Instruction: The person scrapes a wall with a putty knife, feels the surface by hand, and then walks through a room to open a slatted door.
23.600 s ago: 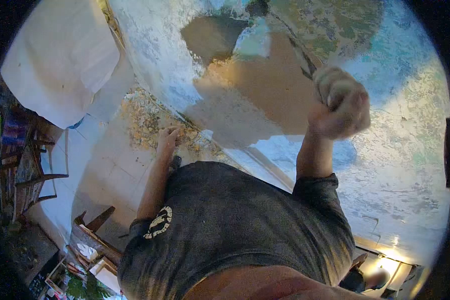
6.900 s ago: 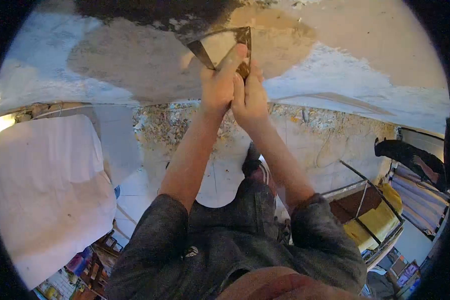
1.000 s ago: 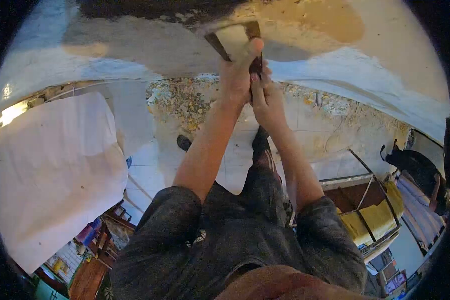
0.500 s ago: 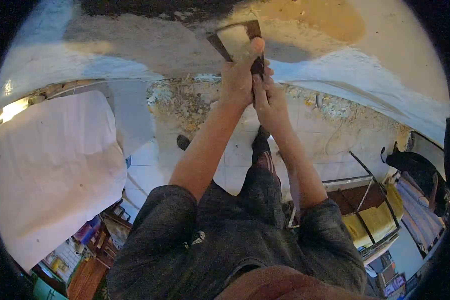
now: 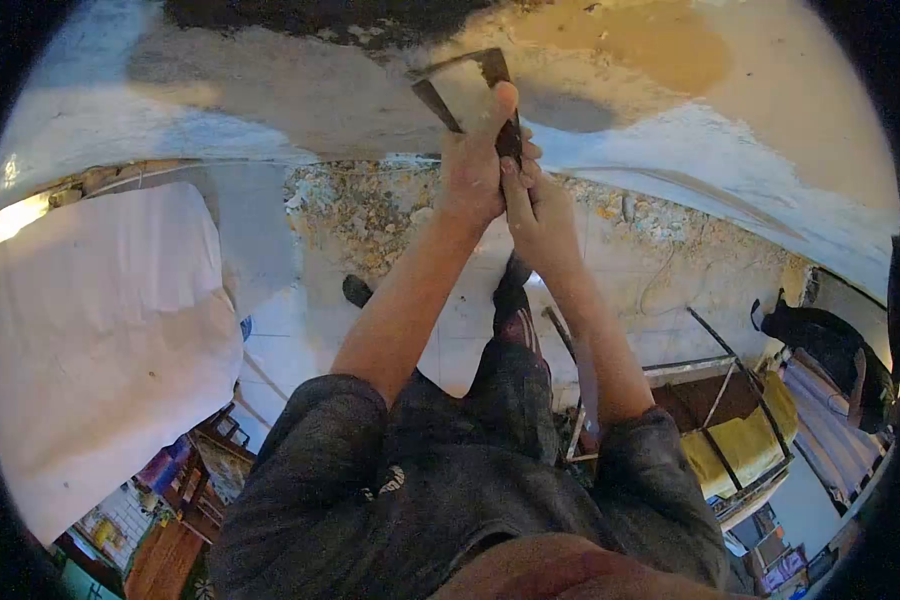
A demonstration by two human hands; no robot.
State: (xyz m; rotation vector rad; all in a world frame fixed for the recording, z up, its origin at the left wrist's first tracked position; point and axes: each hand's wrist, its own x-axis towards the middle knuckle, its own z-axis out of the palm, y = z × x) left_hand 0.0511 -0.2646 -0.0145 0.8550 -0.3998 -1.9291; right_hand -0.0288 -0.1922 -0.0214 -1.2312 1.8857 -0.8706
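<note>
A wide-bladed scraper with a dark handle is raised against the wall, where paint and plaster have come off in patches. My left hand is closed round the handle, with its thumb stretched up onto the blade. Lower down, my right hand grips the handle's end, pressed close beside the left. The blade is tilted, and its far edge lies at or very near the wall; contact cannot be made out. My palms hide most of the handle.
Flakes and rubble lie along the foot of the wall. A large white sheet covers something at left. To the right are a metal-framed rack with a yellow cloth and a black bag.
The scraper and both hands have shifted slightly left and down in the view, and the blade has turned a little. Both hands keep their hold. The camera has moved slightly.
</note>
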